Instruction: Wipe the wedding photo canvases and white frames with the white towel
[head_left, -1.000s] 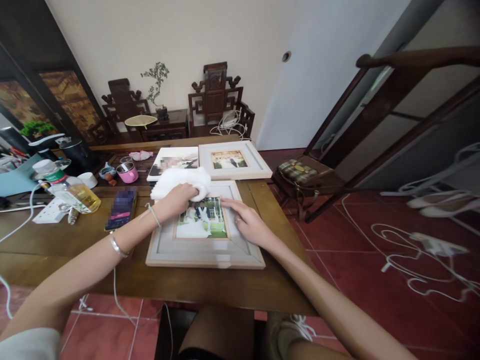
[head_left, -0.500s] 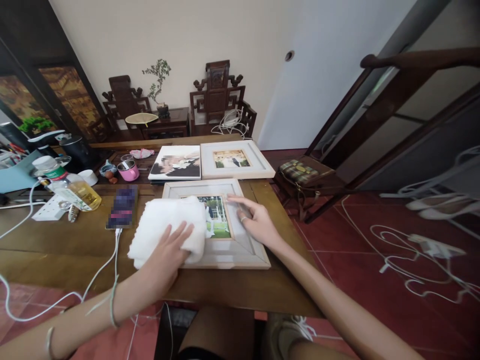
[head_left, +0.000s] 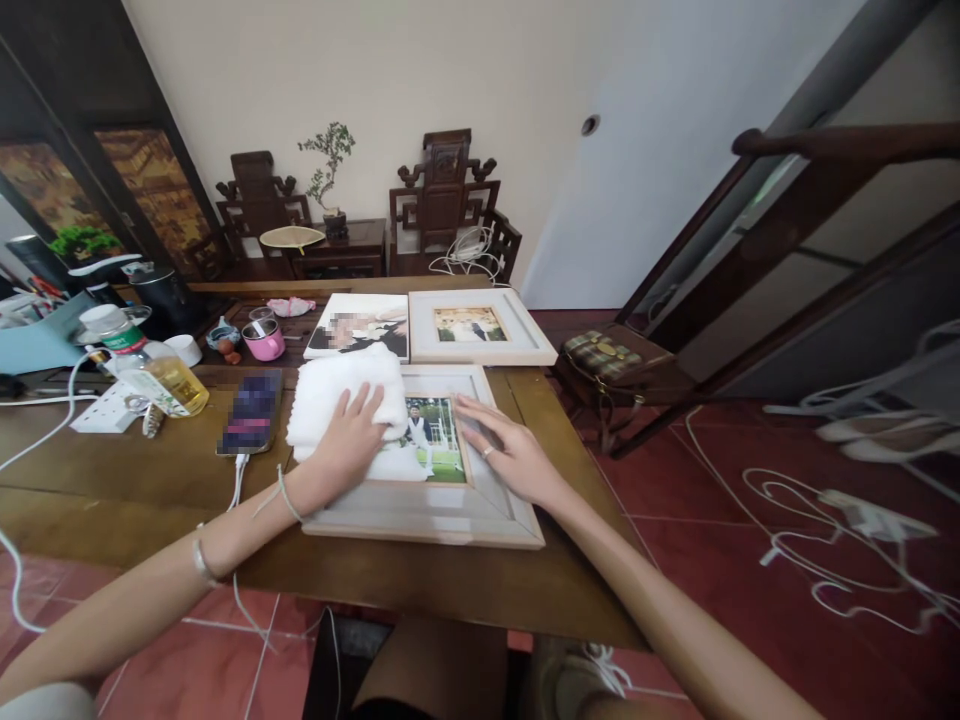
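A pale wooden picture frame point(head_left: 480, 510) with a wedding photo lies flat on the brown table point(head_left: 150, 480) in front of me. My left hand point(head_left: 346, 445) presses flat, fingers spread, on a folded white cloth point(head_left: 330, 392) that covers the frame's upper left corner. My right hand point(head_left: 510, 455) rests open on the frame's right border, fingers stretched, a ring on one finger.
Behind the frame lie a second white frame point(head_left: 517, 335) and an unframed photo print point(head_left: 360, 325). To the left are a phone point(head_left: 251, 412) on a cable, an oil bottle point(head_left: 161, 385), a pink cup point(head_left: 264, 340). A bag point(head_left: 607, 352) sits on a chair at right; cables lie on the red floor.
My left hand slid the cloth from the frame's top edge down to its lower left, then back up to the upper left corner. My right hand stayed on the right border.
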